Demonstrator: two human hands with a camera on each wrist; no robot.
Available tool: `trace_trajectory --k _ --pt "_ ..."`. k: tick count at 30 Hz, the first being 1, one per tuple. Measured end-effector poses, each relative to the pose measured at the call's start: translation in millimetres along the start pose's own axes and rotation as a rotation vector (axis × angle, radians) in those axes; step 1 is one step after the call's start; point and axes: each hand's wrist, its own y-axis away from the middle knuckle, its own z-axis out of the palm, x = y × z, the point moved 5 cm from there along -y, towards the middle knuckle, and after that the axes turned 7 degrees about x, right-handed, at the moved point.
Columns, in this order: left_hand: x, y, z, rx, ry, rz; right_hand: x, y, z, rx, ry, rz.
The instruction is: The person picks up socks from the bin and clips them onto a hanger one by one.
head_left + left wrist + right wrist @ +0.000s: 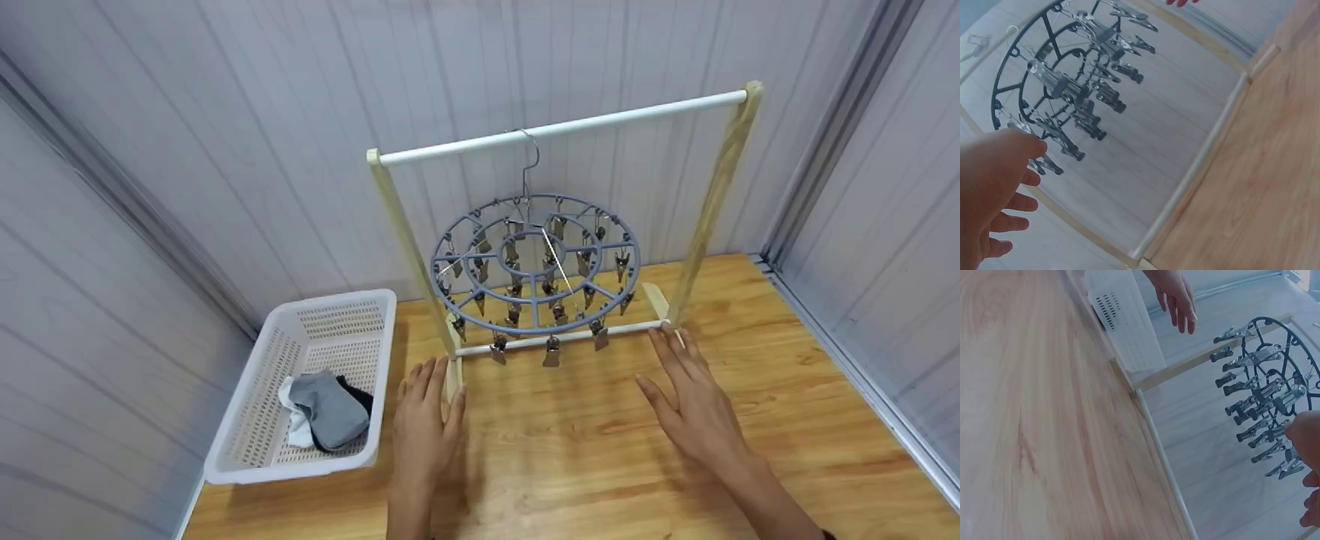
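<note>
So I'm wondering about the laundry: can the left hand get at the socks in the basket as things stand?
Probably yes. The left hand lies flat on the table beside the basket, whose top is open; the socks lie uncovered.

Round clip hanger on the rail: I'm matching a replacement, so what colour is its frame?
Blue-grey plastic frame with metal clips; clearest in the head view.

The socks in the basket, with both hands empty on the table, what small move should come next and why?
Probably the left hand should reach left into the white basket and pick up the grey sock. Both it and the right hand lie open, holding nothing, the round clip hanger carries no laundry, and the basket sits right beside the left hand.
</note>
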Motion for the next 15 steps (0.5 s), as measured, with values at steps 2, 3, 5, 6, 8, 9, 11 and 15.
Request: trace_trajectory --k 2,3,5,6,8,9,11,15 --pt "4.2 -1.1 -6.6 0.036 0.021 0.014 -6 0 -2 0.009 -0.009 -0.024" --pt "6.2 -1.6 -9.7 0.052 0.034 0.017 -10 1 -3 0.013 -0.014 -0.034" --pt "9.2 -2.7 -14.8 0.074 0.055 0.016 -16 1 -4 0.008 -0.032 -0.042" --pt "10.6 -3.1 -17.0 0.084 0.064 0.018 -19 2 -5 0.004 -0.041 -0.045" --pt "12.6 -3.5 -20.9 0.097 0.074 0.012 -24 3 -6 -0.003 -0.066 -0.039" --pt "13.6 -3.8 -22.7 0.101 0.080 0.011 -27 4 -7 -0.003 -0.077 -0.034" --pt "15.4 -4.4 -25.8 0.114 0.095 0.019 -31 5 -8 0.000 -0.096 -0.030" --pt "18.6 -4.0 -30.6 0.138 0.127 0.039 -42 4 -10 0.049 -0.135 -0.067"
